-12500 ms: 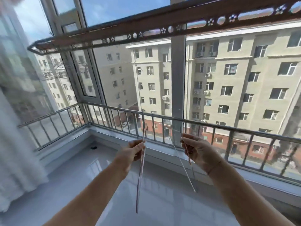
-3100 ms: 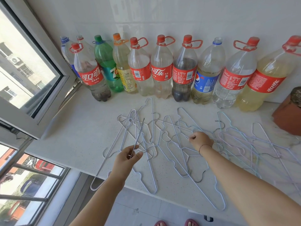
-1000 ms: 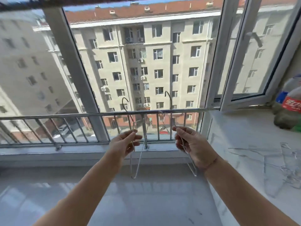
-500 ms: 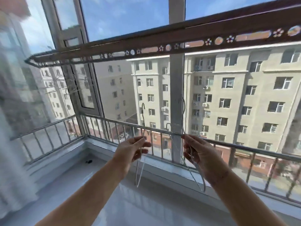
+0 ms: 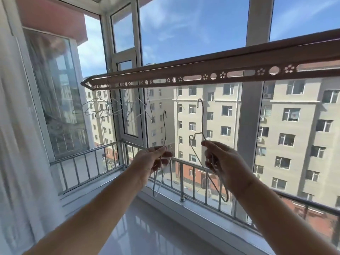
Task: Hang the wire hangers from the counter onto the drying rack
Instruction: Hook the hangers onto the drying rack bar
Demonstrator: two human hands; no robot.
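The left hand [image 5: 151, 161] pinches a wire hanger [image 5: 165, 126] with its hook up. The right hand [image 5: 223, 162] grips a second hanger [image 5: 202, 118] the same way. Both hooks sit below the drying rack [image 5: 202, 70], not touching it. More hung hangers [image 5: 103, 107] dangle at its far end.
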